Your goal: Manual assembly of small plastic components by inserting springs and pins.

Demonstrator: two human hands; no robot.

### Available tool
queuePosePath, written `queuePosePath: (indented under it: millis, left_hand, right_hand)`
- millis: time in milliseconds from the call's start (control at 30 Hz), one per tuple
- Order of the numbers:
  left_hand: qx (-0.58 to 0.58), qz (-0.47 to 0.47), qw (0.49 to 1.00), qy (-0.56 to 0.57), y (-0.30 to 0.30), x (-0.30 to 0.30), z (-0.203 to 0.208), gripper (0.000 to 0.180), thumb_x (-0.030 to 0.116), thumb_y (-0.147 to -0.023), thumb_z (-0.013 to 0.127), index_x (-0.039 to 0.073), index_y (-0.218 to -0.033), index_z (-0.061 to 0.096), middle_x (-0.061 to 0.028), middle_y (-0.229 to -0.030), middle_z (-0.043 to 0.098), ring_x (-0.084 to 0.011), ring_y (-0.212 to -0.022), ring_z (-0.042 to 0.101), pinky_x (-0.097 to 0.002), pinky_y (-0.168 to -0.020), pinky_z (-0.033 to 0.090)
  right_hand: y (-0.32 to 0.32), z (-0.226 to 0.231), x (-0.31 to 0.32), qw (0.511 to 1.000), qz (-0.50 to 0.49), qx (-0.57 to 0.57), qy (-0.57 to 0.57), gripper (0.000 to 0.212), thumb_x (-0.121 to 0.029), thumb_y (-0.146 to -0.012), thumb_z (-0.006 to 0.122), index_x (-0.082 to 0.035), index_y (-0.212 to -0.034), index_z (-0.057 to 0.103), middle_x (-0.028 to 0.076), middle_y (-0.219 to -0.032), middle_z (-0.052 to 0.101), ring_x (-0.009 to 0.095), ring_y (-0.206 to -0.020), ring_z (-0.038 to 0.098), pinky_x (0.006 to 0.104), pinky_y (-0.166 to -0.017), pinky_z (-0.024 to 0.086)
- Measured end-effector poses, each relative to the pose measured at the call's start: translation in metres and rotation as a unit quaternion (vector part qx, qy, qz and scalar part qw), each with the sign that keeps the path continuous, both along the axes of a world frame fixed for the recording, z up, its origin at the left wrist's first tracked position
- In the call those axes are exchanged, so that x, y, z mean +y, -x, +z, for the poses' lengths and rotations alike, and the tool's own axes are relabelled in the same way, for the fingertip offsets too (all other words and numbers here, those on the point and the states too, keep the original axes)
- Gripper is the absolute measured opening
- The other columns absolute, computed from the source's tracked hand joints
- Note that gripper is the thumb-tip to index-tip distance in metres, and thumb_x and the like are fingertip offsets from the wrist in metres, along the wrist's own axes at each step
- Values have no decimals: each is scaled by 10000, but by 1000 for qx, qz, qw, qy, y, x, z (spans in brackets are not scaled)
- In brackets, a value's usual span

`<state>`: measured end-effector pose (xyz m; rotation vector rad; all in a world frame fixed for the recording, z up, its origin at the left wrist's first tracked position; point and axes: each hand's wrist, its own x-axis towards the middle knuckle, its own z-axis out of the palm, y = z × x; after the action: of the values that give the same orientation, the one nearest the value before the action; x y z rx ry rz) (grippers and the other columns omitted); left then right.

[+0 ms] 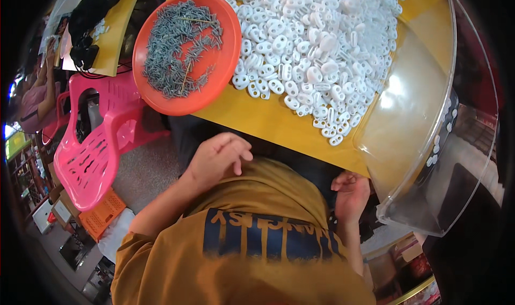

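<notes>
My left hand [221, 159] hovers over my lap, just off the table's near edge. Its fingers are loosely bent and apart, and nothing shows in them. At the table's near right corner is my right hand [351, 195], its fingers curled in; whatever they may hold is hidden. A large heap of small white plastic oval pieces with two holes [316, 52] spreads over the yellow table [257, 114]. To its left, a round orange-red tray [206, 71] holds many small grey metal pins or screws [166, 58], with a few thin brass-coloured sticks among them. Neither hand touches these.
A clear plastic bin [407, 117] borders the table on the right, with several white pieces [435, 144] by its outer side. A pink plastic chair [102, 138] stands at left. Beyond it are an orange box [102, 213] and another person's arm [49, 85].
</notes>
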<state>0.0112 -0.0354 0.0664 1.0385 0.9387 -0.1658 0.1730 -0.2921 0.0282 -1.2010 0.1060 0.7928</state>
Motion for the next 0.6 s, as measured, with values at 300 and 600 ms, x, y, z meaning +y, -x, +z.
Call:
queuePosePath:
  millis: [300, 600]
  left_hand:
    - [-199, -152, 718, -650, -80, -4, 13, 230, 19, -701, 649, 51, -924, 597, -82, -753, 561, -233, -610, 546, -306, -545, 435]
    - [-199, -165, 631, -731, -87, -4, -3, 263, 18, -664, 666, 63, -919, 620, -38, -691, 524, -184, -529, 511, -282, -459, 396]
  right_hand:
    - [23, -4, 19, 885, 180, -386, 190, 68, -51, -786, 578, 1, -827, 596, 94, -684, 592, 178, -597, 564, 258, -567, 436]
    - [22, -15, 21, 878, 154, -404, 204, 131, -120, -850, 542, 5, -835, 579, 42, -662, 586, 72, -523, 469, 198, -500, 379]
